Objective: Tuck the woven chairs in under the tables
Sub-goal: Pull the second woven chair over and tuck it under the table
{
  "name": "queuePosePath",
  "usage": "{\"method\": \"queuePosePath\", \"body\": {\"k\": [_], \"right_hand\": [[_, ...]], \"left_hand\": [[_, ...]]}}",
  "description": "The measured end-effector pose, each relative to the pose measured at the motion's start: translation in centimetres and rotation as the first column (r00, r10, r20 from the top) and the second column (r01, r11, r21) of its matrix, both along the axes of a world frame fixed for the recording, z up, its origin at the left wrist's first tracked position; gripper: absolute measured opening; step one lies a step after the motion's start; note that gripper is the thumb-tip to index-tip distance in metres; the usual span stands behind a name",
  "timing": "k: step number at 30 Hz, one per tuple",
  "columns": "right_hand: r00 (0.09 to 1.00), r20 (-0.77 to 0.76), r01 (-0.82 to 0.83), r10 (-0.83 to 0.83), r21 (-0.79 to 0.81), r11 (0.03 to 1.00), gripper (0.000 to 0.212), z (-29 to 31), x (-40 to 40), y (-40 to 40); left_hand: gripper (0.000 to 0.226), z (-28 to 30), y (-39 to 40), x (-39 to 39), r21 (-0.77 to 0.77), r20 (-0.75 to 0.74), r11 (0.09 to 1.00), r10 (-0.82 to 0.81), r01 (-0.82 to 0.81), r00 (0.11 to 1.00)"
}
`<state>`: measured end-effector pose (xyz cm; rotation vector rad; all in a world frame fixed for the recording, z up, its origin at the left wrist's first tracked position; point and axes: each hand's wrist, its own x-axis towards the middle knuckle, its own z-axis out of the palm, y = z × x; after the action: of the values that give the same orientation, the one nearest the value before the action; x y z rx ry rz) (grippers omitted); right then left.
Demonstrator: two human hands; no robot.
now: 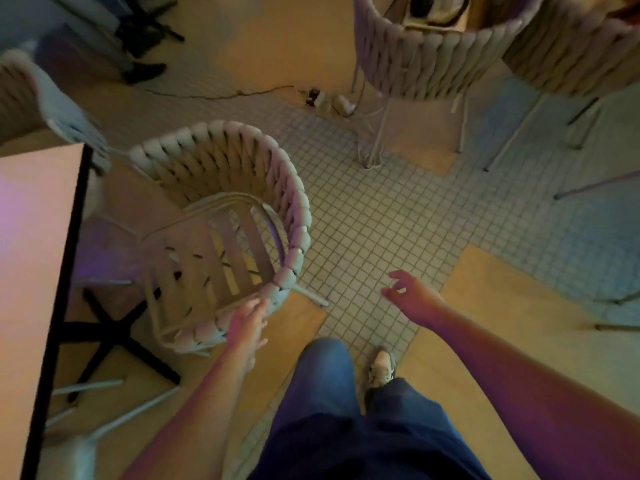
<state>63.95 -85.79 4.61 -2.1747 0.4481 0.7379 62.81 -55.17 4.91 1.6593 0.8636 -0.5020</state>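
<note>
A pale woven chair [277, 188] with a slatted seat stands at centre left, its seat facing the pink table [31, 258] on the left. The chair's seat sits beside the table edge, partly out from under it. My left hand [247, 327] rests with fingers apart at the chair's near woven rim, touching or just off it. My right hand [412, 296] hovers over the tiled floor to the chair's right, fingers loosely spread, holding nothing.
Two more woven chairs [429, 60] [575, 53] stand at the top right. Another chair back [20, 98] shows at the far left. A cable and plug [318, 97] lie on the floor. The table's black cross base [114, 337] sits beneath it. My legs [346, 410] fill the bottom.
</note>
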Motion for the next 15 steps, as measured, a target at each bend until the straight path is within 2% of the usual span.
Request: {"method": "queuePosePath", "body": {"k": [3, 7, 11, 15], "right_hand": [[0.997, -0.012, -0.077, 0.077, 0.01, 0.997, 0.054, 0.9, 6.9, -1.1], [0.977, 0.025, -0.212, 0.212, 0.007, 0.977, 0.054, 0.3, 15.8, -0.3], [0.956, 0.019, -0.294, 0.294, 0.006, 0.956, 0.052, -0.4, 24.1, 2.4], [0.896, 0.018, -0.444, 0.444, -0.024, 0.896, 0.052, -0.4, 30.9, 5.7]], "left_hand": [[0.032, 0.1, -1.3, 3.2, -0.042, -0.022, 0.987, 0.151, -0.152, 0.988], [0.041, -1.1, -2.0, 8.5, -0.151, -0.069, 0.934, 0.317, -0.324, 0.946], [0.04, -3.2, -2.0, 13.4, -0.125, -0.058, 0.882, 0.451, -0.454, 0.891], [0.041, -3.6, -0.6, 16.9, -0.134, -0.116, 0.797, 0.578, -0.589, 0.808]]}}
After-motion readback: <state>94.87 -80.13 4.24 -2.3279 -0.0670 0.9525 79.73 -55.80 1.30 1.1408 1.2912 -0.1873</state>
